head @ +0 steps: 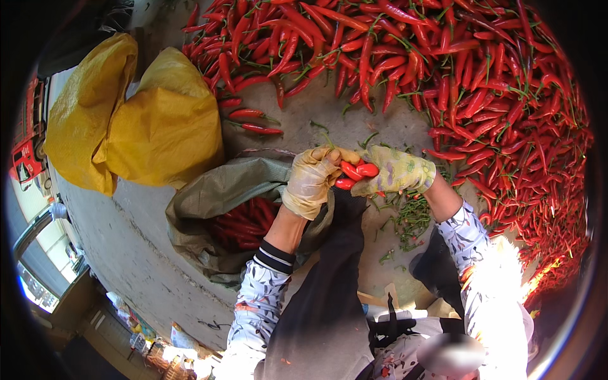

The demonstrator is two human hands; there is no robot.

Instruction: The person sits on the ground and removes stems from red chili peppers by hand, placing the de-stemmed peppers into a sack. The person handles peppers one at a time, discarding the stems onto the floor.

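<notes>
My right hand (pixel 394 172), in a patterned pale glove, holds several red chili peppers (pixel 351 172) whose ends show between the two hands. My left hand (pixel 313 178), in a pale rubber glove, touches them from the left, its fingers pinched at a green stem (pixel 327 139). Beneath my left forearm gapes a grey-green woven sack (pixel 190 209) with red chilies (pixel 247 223) inside. Below my right hand, a scatter of green stems (pixel 411 221) lies on the concrete floor.
A large heap of red chilies (pixel 494 95) curves across the top and right. A yellow woven sack (pixel 161 137) stands at the upper left, and a few loose chilies (pixel 259 128) lie beside it. Far left, a red truck (pixel 26 159) is visible.
</notes>
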